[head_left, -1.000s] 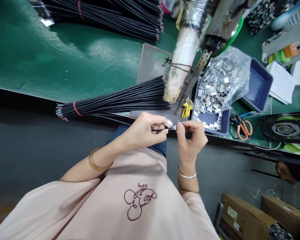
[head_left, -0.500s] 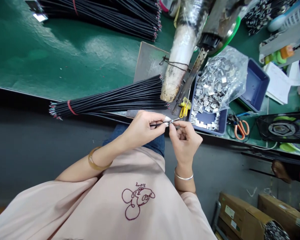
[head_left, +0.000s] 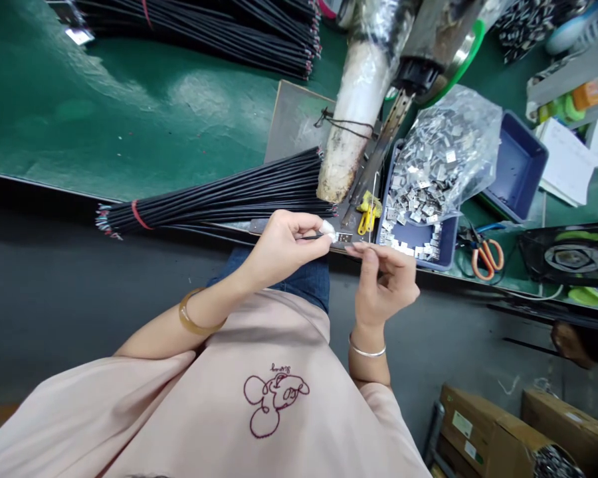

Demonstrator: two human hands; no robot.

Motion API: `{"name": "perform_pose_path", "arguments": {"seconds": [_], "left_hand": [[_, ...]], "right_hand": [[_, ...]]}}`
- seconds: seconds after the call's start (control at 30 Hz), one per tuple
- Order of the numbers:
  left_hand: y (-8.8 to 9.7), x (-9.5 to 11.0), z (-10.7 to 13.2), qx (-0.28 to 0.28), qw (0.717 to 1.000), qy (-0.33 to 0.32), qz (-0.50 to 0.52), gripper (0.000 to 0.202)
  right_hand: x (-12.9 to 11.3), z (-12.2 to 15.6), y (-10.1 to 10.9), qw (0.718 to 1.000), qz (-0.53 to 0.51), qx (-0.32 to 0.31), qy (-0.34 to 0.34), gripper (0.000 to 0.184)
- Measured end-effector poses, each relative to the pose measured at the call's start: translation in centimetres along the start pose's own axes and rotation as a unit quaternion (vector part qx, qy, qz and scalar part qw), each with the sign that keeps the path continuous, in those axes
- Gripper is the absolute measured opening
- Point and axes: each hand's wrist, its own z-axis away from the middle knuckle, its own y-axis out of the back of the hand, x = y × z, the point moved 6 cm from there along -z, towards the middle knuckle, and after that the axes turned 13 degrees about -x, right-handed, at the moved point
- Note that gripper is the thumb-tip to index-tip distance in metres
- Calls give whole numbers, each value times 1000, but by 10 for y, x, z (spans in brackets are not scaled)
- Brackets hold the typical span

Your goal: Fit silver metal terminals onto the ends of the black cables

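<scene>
My left hand (head_left: 292, 249) is closed in a pinch on a thin black cable (head_left: 309, 237), white covering on its fingertips. The cable's end, by those fingertips, is too small to make out. To its right, my right hand (head_left: 386, 279) has thumb and forefinger pressed together; whatever they may hold is hidden. The hands are apart. Just beyond them lies a bundle of black cables (head_left: 219, 186) tied with a red band (head_left: 139, 216). A yellow-handled tool (head_left: 366, 219) and a blue tray (head_left: 446, 249) of small metal connectors (head_left: 418, 199) lie near my right hand.
A white, tape-wrapped tube (head_left: 346, 126) and a metal arm (head_left: 391, 129) reach down over the green table (head_left: 154, 126). Orange-handled pliers (head_left: 488, 259) and a black fan (head_left: 571, 255) are at right. More black cables (head_left: 219, 33) lie at the back. Cardboard boxes (head_left: 488, 425) stand below.
My right hand has moved right, away from my left fingertips, where the two hands met before. My left hand stays nearly in place with the cable. The view has shifted slightly.
</scene>
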Motion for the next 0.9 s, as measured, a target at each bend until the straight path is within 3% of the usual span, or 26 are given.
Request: {"name": "perform_pose_path", "arguments": {"seconds": [0.13, 0.27, 0.43, 0.9], "left_hand": [[1, 1, -4, -3, 1000, -1, -3, 9], [2, 1, -6, 11, 1000, -11, -14, 10], [4, 4, -7, 34, 999, -16, -16, 10], [4, 5, -7, 28, 999, -1, -16, 10]], "right_hand": [[-6, -4, -12, 994, 77, -36, 66, 10], [-8, -10, -17, 992, 85, -39, 88, 12], [-13, -15, -18, 990, 94, -39, 99, 13], [-14, -19, -18, 992, 90, -37, 83, 12]]}}
